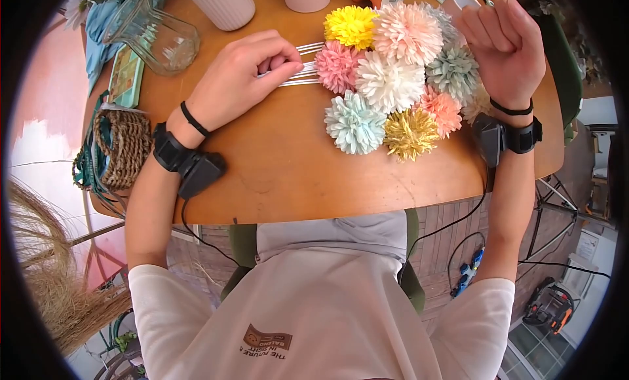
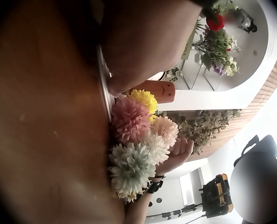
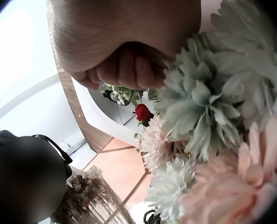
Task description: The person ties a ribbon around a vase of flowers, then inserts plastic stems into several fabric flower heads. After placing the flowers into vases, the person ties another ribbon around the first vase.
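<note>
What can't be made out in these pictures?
Head view: the gripped part of the thin white stems, covered by the left hand.
Head view: the far end of the ribbed pale pink vessel, cut off by the top edge.
Right wrist view: whether the right hand holds anything, hidden by its curled fingers and the pale green flower.

Woven basket point(image 1: 128, 152), clear glass vase point(image 1: 169, 44)

One right hand point(image 3: 124, 39), fingers curled inward, just beside one pale green pompom flower point(image 3: 196, 100). One white flower point(image 3: 255, 70), upper right. One peach flower point(image 3: 238, 182), lower right, foremost. One blush-pink flower point(image 3: 157, 142), above one whitish flower point(image 3: 170, 186). Background: one red rose point(image 3: 142, 112); dried grasses point(image 3: 89, 193); one dark cap point(image 3: 0, 142), worn.
</note>
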Demonstrator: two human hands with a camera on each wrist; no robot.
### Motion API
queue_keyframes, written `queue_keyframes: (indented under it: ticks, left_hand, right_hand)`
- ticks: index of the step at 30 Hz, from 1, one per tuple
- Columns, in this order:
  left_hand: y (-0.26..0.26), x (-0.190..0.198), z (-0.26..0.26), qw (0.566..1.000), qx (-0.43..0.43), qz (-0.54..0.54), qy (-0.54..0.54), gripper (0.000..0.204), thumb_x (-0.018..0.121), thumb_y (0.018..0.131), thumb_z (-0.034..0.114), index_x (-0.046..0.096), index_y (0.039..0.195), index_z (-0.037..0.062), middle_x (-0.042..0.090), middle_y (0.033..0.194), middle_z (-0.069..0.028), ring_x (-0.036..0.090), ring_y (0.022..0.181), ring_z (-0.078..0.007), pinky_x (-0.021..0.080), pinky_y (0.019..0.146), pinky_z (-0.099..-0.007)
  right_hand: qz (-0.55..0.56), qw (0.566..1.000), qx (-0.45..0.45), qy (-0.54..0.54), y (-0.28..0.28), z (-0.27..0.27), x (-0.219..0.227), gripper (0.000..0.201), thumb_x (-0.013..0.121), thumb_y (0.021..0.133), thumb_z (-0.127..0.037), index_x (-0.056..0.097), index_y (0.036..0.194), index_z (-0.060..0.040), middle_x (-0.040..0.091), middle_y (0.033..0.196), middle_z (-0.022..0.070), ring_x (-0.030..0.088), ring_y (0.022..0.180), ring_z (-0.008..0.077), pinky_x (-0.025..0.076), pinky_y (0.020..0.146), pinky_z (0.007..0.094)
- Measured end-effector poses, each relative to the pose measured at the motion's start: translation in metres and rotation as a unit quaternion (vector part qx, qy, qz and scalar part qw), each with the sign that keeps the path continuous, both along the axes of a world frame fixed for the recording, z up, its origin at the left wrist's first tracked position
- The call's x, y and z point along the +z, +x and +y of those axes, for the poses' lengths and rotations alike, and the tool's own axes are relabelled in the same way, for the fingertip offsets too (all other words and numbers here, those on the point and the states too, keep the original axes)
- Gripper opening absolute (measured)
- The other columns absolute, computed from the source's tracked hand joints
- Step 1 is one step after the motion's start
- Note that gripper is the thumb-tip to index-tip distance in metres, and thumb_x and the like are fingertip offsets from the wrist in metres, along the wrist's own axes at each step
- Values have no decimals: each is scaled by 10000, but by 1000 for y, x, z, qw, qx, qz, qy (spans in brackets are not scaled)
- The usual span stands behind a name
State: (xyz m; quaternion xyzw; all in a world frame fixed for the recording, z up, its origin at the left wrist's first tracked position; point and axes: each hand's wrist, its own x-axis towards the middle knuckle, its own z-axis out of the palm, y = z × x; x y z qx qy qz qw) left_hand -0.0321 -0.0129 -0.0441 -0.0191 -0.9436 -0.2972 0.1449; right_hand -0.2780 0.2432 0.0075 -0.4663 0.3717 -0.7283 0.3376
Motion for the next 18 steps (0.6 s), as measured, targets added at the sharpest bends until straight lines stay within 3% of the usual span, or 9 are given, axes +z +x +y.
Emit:
queue_keyframes:
  ticks: [18]
  left_hand:
    - [0,-1,0,1000,-16,25,-11,74,690,910,57,638,928,8,513,776,-17,462,656,-119,403,596,-266]
  right_hand:
    - [-3,1000,-15,1,2,0,0,426,418,1042,-250,246,662,-163,201,592,-69,201,622,113,236,647,325]
